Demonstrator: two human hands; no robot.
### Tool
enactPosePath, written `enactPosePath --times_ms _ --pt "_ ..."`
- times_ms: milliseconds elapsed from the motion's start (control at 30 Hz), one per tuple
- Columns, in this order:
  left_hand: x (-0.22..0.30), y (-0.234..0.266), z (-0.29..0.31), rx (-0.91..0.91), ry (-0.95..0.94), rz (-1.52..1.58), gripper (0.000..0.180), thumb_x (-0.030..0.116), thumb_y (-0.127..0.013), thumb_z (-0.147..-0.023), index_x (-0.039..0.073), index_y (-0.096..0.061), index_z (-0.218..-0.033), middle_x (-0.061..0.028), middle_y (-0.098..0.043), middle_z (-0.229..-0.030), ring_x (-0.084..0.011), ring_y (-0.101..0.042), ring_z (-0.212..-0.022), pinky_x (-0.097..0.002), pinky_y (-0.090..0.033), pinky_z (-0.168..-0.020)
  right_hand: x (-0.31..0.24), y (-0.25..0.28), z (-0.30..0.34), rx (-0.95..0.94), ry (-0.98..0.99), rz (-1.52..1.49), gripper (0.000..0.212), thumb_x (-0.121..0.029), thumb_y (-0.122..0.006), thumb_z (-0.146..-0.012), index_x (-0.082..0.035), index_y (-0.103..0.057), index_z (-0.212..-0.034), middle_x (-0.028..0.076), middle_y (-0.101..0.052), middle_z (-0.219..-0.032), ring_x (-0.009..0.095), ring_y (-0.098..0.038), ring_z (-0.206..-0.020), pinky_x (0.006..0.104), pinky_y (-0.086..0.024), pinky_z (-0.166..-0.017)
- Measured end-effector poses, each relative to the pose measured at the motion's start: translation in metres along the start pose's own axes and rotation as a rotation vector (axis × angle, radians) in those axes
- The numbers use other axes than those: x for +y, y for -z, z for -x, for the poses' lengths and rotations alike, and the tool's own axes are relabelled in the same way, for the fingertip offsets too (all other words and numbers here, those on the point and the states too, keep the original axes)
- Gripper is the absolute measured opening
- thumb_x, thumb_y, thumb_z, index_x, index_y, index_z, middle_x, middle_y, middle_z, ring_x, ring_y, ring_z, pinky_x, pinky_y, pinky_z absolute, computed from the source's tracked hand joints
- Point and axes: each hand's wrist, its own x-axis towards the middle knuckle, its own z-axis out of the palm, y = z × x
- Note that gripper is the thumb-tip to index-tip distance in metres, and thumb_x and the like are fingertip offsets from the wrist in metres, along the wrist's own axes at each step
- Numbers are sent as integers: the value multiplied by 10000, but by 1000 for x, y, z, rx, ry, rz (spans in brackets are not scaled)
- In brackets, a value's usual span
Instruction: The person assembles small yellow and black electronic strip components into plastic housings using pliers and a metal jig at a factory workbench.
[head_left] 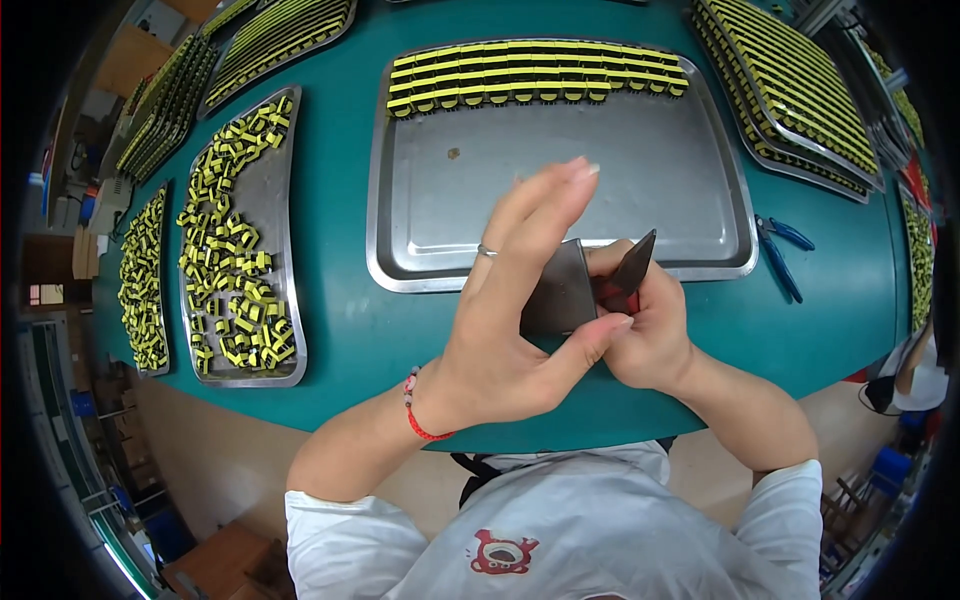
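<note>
My left hand (500, 340) is raised over the near edge of the tray, fingers stretched upward and apart from the thumb. Its thumb tip reaches my right hand (648, 335). Closed in the right hand is a pointed dark metal tool (636, 262) with a red handle, its tip up; the grip hides its exact kind. A dark grey block (562, 292) with flat sides sits between the two hands. Which hand bears its weight I cannot tell. Just beyond lies the metal tray (560, 190), with rows of small black and yellow parts (520, 75) along its far side.
A tray of loose black and yellow parts (235, 250) stands at left, beside a narrower heaped tray (145, 285). Blue-handled cutters (780, 255) lie right of the middle tray. Stacked trays of aligned parts (790, 80) fill the far right, with more (275, 45) at far left.
</note>
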Motion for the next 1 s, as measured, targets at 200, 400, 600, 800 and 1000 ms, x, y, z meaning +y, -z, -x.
enactPosePath --times_ms 200,400,600,800,1000 --pt "-11 -8 7 -19 2 14 529 267 -325 -999 -91 -470 -1361 -234 -477 -1405 -315 -466 -1298 -393 -379 -1051 -8 -5 -6 -13 92 174 284 -25 -695 -855 33 -614 -1121 88 -681 -907 120 -643 -758 253 -524 -685" --pt "-11 -7 2 -10 79 -89 546 350 -272 -1067 -67 -521 -1316 -174 -561 -1333 -192 -504 -1025 -321 -408 -913 -21 -2 -9 8 150 235 266 -4 -698 -848 40 -615 -1096 67 -667 -799 97 -619 -663 245 -503 -598" --pt "-9 9 -14 412 329 280 383 307 -414 -1063 2 -628 -1152 -47 -623 -990 -71 -482 -842 -215 -403 -727 -19 7 -7 1 328 212 413 56 -720 -818 7 -536 -1184 91 -629 -960 112 -609 -753 248 -496 -617" --pt "-3 -2 -4 135 270 396 213 173 -556 -1011 -26 -631 -995 -67 -624 -886 -100 -565 -791 -239 -455 -711 -17 12 -13 64 793 598 559 -15 -825 -750 -88 -529 -1219 104 -637 -952 200 -627 -683 280 -504 -540" --pt "-2 -2 -4 124 267 440 203 170 -573 -1004 -22 -631 -978 -73 -634 -899 -100 -556 -786 -239 -449 -703 -13 11 -18 117 896 613 415 -33 -824 -721 -19 -577 -1054 107 -653 -882 201 -655 -622 280 -501 -473"
